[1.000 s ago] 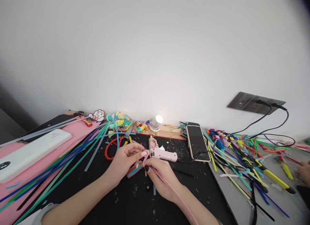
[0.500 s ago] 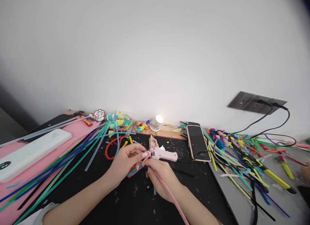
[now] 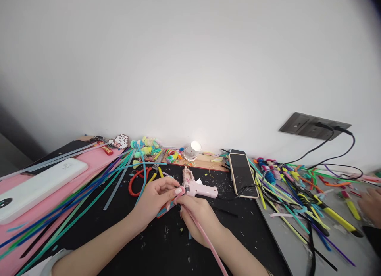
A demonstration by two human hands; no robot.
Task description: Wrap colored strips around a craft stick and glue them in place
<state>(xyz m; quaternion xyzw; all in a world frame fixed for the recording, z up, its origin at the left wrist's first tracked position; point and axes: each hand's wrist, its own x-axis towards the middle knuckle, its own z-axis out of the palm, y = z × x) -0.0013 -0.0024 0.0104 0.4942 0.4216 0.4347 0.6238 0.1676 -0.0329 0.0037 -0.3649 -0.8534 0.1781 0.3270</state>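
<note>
Pink fuzzy strip (image 3: 210,244) is being held by both hands just on the near side of the glue gun (image 3: 202,189), its bent end lying nearest to it and its long tail running away over the right wrist. By the left hand (image 3: 154,197), the bend is being pinched between thumb and fingertips; by the right hand (image 3: 206,212), the strip is being gripped just below the bend, the fingers curled inward. Whether the bend is touching the glue gun cannot be told.

For an even curve, in judgement, the bend is best being supported from both sides, pressure being spread by the left fingertips while the tail is being steadied by the right hand. A kink is being risked wherever force is being concentrated at one point, and twisting is being invited if the tail is being left to swing. Since no sign of heat is being shown, the glue gun's nozzle is prudently being treated as hot. Left of the glue gun, a red-handled tool (image 3: 130,185) is resting on the black tabletop (image 3: 143,248); beyond it, a white cup (image 3: 192,151) is standing.
</note>
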